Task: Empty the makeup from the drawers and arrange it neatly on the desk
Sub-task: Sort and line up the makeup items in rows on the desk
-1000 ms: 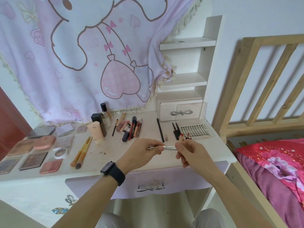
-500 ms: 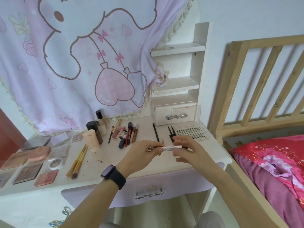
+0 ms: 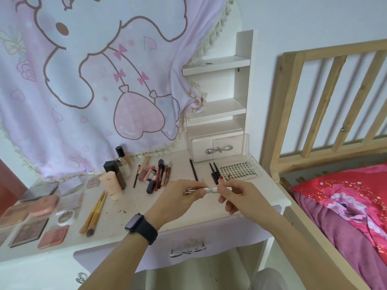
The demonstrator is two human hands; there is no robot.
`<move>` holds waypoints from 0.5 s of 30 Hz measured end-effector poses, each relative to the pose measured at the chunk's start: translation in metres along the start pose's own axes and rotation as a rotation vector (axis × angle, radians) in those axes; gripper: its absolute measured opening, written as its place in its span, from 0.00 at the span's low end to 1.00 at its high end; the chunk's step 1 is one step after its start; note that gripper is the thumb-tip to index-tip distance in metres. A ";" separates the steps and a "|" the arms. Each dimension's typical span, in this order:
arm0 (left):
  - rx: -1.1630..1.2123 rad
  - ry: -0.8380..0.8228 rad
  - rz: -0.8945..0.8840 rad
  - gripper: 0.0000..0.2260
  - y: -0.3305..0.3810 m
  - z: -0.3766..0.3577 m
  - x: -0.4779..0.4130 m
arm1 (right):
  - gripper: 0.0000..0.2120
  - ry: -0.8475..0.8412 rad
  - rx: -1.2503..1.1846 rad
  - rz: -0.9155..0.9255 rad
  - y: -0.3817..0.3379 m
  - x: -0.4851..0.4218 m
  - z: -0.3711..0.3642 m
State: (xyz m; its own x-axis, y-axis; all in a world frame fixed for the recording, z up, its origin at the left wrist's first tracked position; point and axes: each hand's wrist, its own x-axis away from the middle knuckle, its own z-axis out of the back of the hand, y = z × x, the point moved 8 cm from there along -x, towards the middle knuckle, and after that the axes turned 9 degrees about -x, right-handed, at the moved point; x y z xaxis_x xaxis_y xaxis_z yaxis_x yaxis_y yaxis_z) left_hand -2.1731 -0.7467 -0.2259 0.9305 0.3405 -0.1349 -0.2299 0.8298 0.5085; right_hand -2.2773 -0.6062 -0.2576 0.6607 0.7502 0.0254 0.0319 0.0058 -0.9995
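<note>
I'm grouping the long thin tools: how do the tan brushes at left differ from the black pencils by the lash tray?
The brushes have tan handles; the pencils are black all over. The brushes look thicker and longer, with bristle heads; the pencils are slim with none showing. The brushes lie at left beside the palettes; the pencils at right beside the lash tray. Both sets lie flat on the desk, side by side.

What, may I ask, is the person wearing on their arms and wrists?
The left forearm and right forearm are bare; no sleeves show. A black smartwatch with a black band sits on the left wrist. The left grip and right grip are ungloved.
</note>
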 end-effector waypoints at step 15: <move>0.087 -0.032 0.026 0.08 -0.018 0.001 0.001 | 0.07 0.055 0.071 0.163 -0.008 0.005 0.019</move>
State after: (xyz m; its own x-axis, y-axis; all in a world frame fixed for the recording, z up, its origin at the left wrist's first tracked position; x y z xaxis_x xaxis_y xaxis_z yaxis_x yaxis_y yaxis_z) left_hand -2.1676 -0.7613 -0.2345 0.9335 0.3462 -0.0937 -0.2301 0.7785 0.5840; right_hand -2.2883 -0.5900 -0.2497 0.6929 0.7077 -0.1381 -0.1312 -0.0646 -0.9892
